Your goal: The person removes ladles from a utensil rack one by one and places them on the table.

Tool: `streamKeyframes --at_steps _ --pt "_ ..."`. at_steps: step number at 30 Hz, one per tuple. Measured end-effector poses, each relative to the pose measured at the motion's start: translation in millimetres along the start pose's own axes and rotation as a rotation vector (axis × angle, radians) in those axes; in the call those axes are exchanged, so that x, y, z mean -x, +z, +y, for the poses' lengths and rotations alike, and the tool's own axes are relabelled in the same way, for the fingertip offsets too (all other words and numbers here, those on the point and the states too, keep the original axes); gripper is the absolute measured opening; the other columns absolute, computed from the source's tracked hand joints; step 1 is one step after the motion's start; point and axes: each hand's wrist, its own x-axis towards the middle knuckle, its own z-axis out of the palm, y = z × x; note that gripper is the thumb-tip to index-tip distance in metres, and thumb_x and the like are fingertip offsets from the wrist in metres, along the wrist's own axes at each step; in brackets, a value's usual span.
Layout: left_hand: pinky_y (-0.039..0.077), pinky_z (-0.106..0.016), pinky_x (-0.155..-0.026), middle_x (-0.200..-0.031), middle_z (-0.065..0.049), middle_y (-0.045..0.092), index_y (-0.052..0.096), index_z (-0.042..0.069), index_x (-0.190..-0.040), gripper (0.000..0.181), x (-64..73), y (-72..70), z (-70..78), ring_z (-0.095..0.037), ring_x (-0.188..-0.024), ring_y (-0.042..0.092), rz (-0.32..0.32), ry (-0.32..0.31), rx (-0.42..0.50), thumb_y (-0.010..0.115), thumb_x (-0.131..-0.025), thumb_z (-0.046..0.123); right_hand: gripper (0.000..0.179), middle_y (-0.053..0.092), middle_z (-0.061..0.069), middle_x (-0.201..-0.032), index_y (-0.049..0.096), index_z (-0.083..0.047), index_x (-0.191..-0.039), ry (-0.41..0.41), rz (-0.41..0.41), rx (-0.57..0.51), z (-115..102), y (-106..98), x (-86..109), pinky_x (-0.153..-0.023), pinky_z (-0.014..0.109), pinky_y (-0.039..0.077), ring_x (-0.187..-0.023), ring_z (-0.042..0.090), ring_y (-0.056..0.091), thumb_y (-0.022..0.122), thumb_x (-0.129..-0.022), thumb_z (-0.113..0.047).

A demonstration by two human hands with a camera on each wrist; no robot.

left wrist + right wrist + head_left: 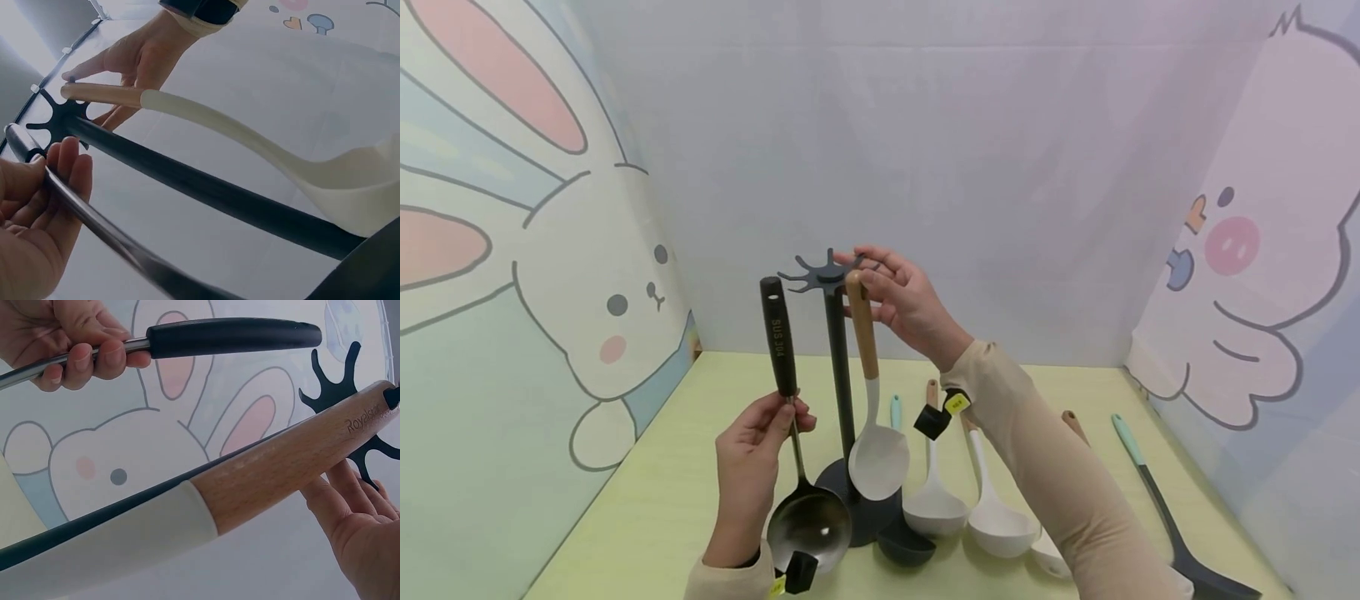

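Observation:
My left hand point(763, 454) pinches the metal stem of a ladle point(808, 525) with a black handle and steel bowl, holding it nearly upright, left of a black utensil rack point(837, 358). At the top of the rack is my right hand point(906, 304). Its thumb lies against the wooden handle end of a white ladle point(880, 462), while its other fingers reach behind the rack's hooks. In the right wrist view, a dark hook tip shows at the end of the wooden handle point(294, 456). The white bowl hangs in front of the rack's base.
Right of the rack lie a dark ladle point(906, 546), a white ladle point(934, 504), another white ladle point(1000, 525) and a dark turner point(1165, 508) with a mint handle. The right forearm partly hides another white utensil point(1051, 554). Cartoon-printed walls surround the pale yellow table point(647, 467).

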Motion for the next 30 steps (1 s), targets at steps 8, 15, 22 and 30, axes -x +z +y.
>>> streamKeyframes --at_steps 8,15,22,30 --pt "0.058 -0.028 -0.073 -0.084 -0.005 0.072 0.071 -0.007 -0.104 0.016 -4.2 -19.5 -1.9 -0.013 -0.07 0.071 0.097 -0.043 -0.011 0.057 -0.095 -0.009 0.073 0.041 0.023 -0.151 0.039 0.003 -0.142 -0.007 -0.008 -0.017 0 0 1.9 -0.101 0.068 0.035 -0.116 0.021 0.054 0.075 -0.086 -0.027" --pt "0.058 -0.028 -0.073 -0.085 -0.007 0.072 0.071 -0.007 -0.106 0.016 -9.9 -31.6 -5.4 -0.013 -0.072 0.071 0.136 -0.087 -0.028 0.058 -0.096 -0.006 0.058 0.043 0.021 -0.15 0.04 0.001 -0.143 -0.003 -0.008 -0.008 -2 2 2.9 -0.097 0.06 0.044 -0.117 0.023 0.054 0.062 -0.093 -0.016" --pt "0.058 -0.03 -0.073 -0.085 -0.005 0.071 0.071 -0.005 -0.108 0.017 -16.0 -39.4 -13.5 -0.013 -0.072 0.071 0.152 -0.16 -0.054 0.058 -0.096 -0.005 0.052 0.043 0.022 -0.15 0.04 0.002 -0.143 0.005 0.001 0.0 -1 3 2.9 -0.098 0.061 0.043 -0.12 0.023 0.053 0.056 -0.095 -0.012" --pt "0.057 -0.03 -0.075 -0.085 -0.002 0.072 0.067 -0.003 -0.11 0.016 -24.4 -45.3 -21.6 -0.012 -0.075 0.07 0.121 -0.244 -0.093 0.055 -0.099 -0.003 0.057 0.044 0.021 -0.15 0.041 0.001 -0.142 0.005 -0.002 0.016 1 3 2.1 -0.101 0.065 0.037 -0.116 0.024 0.054 0.062 -0.093 -0.018"
